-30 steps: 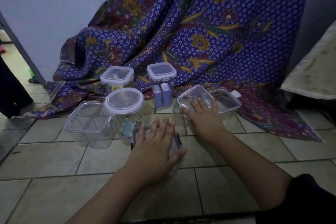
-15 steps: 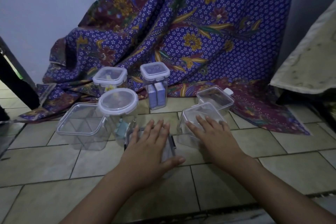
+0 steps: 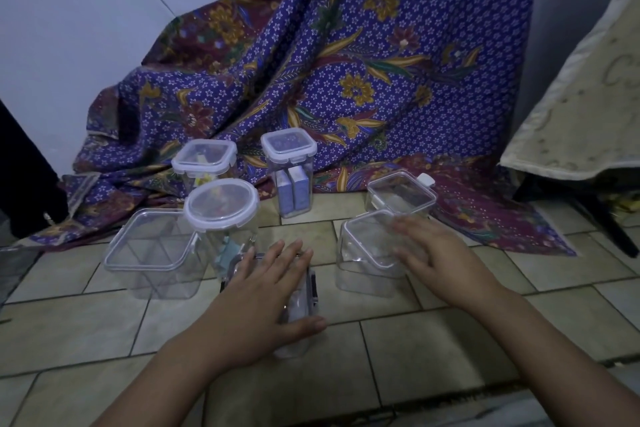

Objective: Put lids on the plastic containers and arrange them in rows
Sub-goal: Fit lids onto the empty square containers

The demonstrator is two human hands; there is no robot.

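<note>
My left hand (image 3: 266, 291) lies flat on a small clear container (image 3: 304, 308) at the centre of the tiled floor, thumb curled round its near side. My right hand (image 3: 440, 256), blurred, rests with its fingers apart on the right part of a lidded square clear container (image 3: 363, 253). Behind that one stands a low clear container with a white clip (image 3: 401, 194). At the left are a large rectangular container (image 3: 152, 253), a round-lidded jar (image 3: 221, 206), a square-lidded one (image 3: 204, 156) and a tall one holding blue boxes (image 3: 289, 149).
A purple patterned cloth (image 3: 346, 62) hangs down the wall and spreads onto the floor behind the containers. A pale mattress edge (image 3: 581, 107) juts in at the right. Beige floor tiles (image 3: 450, 340) lie bare near me.
My right hand has drawn the square container away from the low one at the back, toward me and beside my left hand. The left hand has stayed on its container.
</note>
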